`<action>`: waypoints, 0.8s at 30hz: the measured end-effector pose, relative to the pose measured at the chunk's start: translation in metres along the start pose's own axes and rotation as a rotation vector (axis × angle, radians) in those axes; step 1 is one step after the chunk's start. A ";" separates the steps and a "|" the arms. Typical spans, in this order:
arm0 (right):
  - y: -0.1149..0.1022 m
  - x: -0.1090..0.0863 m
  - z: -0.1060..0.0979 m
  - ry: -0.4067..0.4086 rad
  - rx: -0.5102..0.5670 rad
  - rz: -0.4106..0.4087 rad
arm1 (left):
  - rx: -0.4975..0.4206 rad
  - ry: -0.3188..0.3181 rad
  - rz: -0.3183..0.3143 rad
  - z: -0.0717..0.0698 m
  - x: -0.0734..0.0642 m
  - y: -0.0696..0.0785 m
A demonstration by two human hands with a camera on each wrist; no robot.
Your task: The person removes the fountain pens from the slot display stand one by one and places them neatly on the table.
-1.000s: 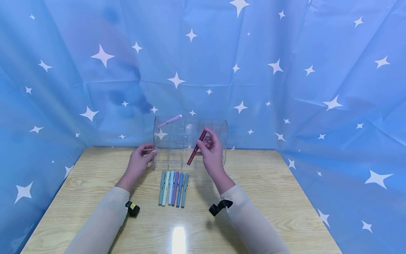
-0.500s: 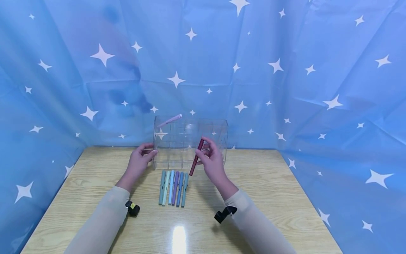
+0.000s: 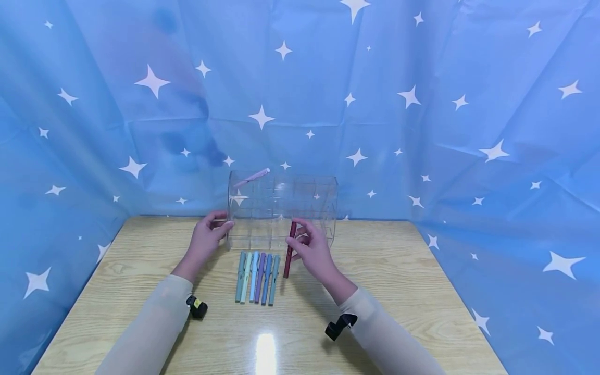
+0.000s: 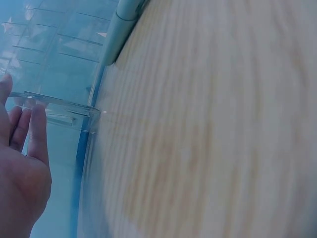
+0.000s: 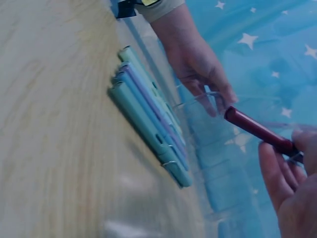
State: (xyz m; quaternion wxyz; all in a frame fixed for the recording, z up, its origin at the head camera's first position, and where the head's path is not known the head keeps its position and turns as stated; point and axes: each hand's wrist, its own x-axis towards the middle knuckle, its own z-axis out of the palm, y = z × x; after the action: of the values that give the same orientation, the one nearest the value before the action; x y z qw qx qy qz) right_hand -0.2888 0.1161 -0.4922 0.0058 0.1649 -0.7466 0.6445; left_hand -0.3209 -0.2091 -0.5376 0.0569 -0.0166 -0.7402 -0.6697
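In the head view my left hand (image 3: 210, 235) holds the left side wall of a clear plastic compartment organizer (image 3: 260, 221). Its thumb is at the front edge, with the fingers along the outer side. My right hand (image 3: 313, 250) pinches a dark red pen (image 3: 290, 251) between thumb and fingers, nearly upright in the picture, in front of the organizer. Just left of that pen, several pens in green, blue and purple (image 3: 260, 278) lie side by side on the table. The right wrist view shows the red pen (image 5: 257, 130) in my fingers and the row of pens (image 5: 148, 119).
A light purple pen (image 3: 253, 177) lies slanted at the top left of the organizer. The wooden table (image 3: 375, 291) ends at a blue curtain with white stars (image 3: 300, 83) close behind the organizer. A black wrist camera (image 3: 340, 327) sits on my right sleeve.
My right hand has brought the red pen down and toward me from in front of the organizer, turning it more upright in the picture, beside the row. The left hand stays in place.
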 end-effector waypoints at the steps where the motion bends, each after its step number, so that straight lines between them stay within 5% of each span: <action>1: 0.001 -0.001 0.000 -0.008 -0.010 0.010 | 0.002 0.000 -0.003 0.000 0.000 -0.001; 24: 0.037 -0.024 0.013 -0.143 -0.072 0.162 | 0.021 0.004 0.014 0.000 0.001 -0.001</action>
State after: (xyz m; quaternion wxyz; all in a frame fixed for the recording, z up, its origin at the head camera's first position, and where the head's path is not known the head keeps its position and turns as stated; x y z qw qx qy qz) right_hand -0.2724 0.1131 -0.5352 -0.0939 0.1493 -0.7787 0.6021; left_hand -0.3218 -0.2092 -0.5386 0.0635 -0.0197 -0.7470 -0.6615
